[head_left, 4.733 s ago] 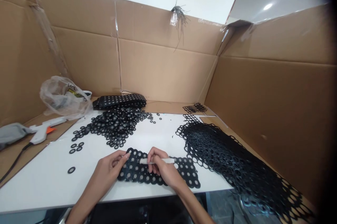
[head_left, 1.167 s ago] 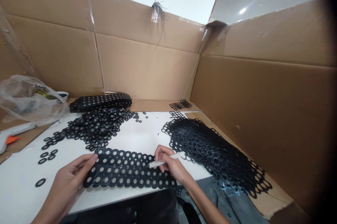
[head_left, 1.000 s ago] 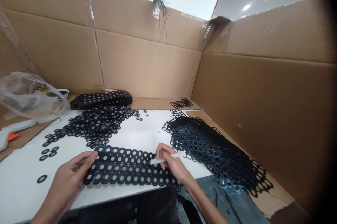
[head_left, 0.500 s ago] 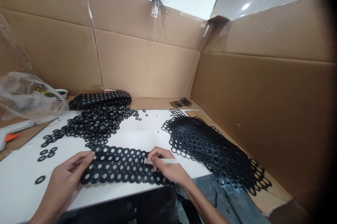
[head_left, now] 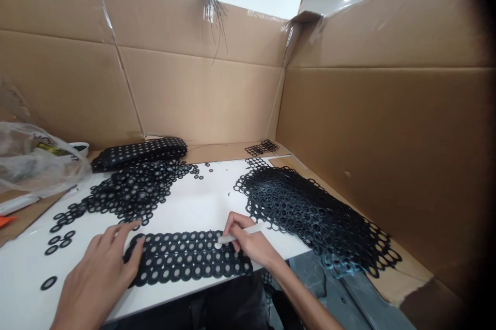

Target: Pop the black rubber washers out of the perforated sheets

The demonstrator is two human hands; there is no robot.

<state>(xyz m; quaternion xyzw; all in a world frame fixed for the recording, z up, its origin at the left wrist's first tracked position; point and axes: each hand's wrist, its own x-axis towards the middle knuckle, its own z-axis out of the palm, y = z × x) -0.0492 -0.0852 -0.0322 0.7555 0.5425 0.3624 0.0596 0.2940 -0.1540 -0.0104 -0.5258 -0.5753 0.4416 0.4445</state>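
A strip of black rings with pale centres (head_left: 182,256) lies in several rows along the front of the white board. At its left end is my left hand (head_left: 101,268), fingers spread, the thumb lying on the end rings and the index finger at the upper corner. My right hand (head_left: 248,242) is closed around a slim white pen-like stick (head_left: 230,238). The stick's tip points left and down at the upper rows near the strip's right end; whether it touches a ring I cannot tell.
Loose black rings (head_left: 132,185) are heaped at the left, with a folded dotted strip (head_left: 143,152) behind. Black ring netting (head_left: 306,211) is piled at the right, overhanging the board edge. A plastic bag (head_left: 39,165) sits far left. Cardboard walls (head_left: 201,92) enclose the table.
My left hand has gone from a pinch on the strip's left end to spread fingers there. The strip lies flatter and straighter. The stick has tilted, and the view has shifted slightly right.
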